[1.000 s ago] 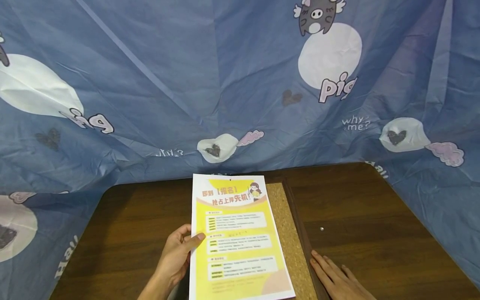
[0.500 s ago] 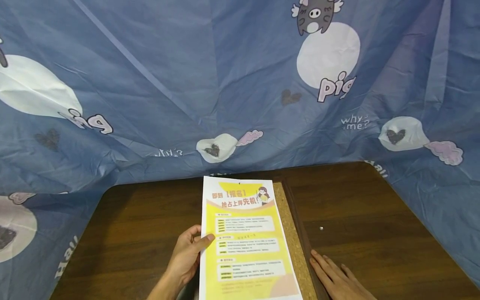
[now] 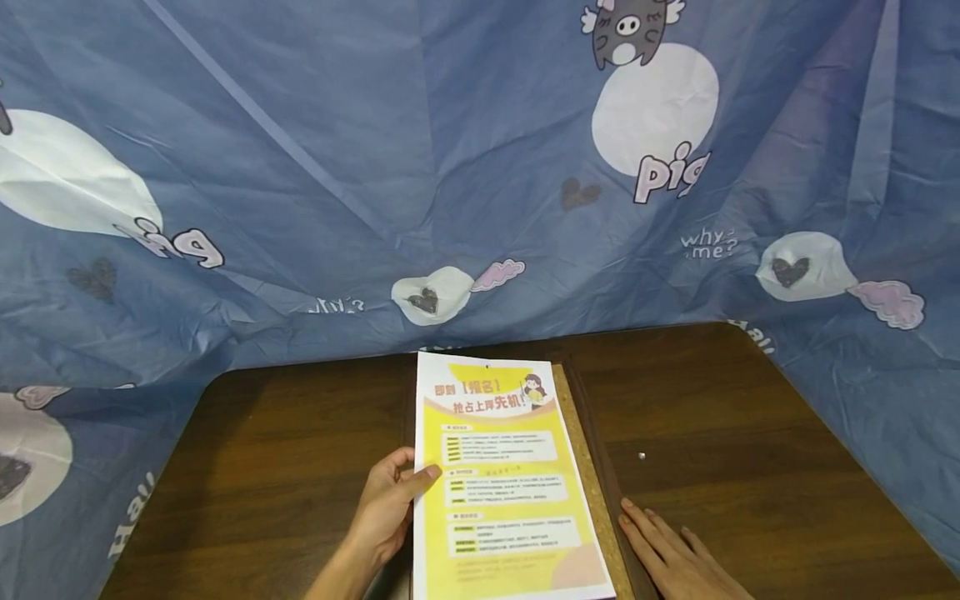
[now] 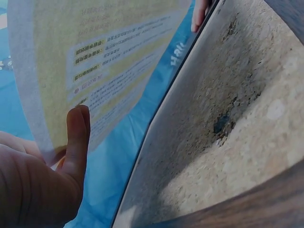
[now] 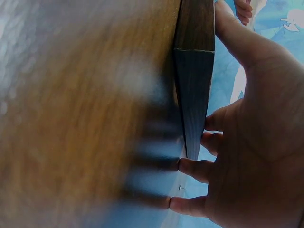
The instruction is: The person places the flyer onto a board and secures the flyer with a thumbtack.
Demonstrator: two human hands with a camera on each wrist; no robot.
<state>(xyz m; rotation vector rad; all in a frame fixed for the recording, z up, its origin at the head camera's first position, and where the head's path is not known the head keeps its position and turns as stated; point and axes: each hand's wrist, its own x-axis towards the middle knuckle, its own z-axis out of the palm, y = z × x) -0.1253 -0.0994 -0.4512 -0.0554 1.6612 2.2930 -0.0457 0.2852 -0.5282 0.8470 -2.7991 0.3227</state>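
Note:
My left hand (image 3: 386,508) pinches the left edge of a yellow-and-white printed sheet of paper (image 3: 502,467), thumb on top of the print. The paper covers most of a cork board (image 3: 592,492) with a dark brown wooden frame; a cork strip shows along its right side. In the left wrist view the sheet (image 4: 118,61) stands up off the cork (image 4: 266,99), which has dark worn patches. My right hand (image 3: 675,550) rests at the frame's right side, fingers extended on the table. In the right wrist view its fingertips (image 5: 187,166) lie beside the frame's corner (image 5: 194,76).
A small shiny pin (image 3: 642,456) lies on the brown wooden table (image 3: 735,417), right of the board. A small dark hole shows near the paper's top edge. A blue curtain (image 3: 337,167) with pig prints hangs behind the table.
My left hand has moved the paper to the right, so it covers more of the cork and the strip at the right is narrower. My right hand stays in place.

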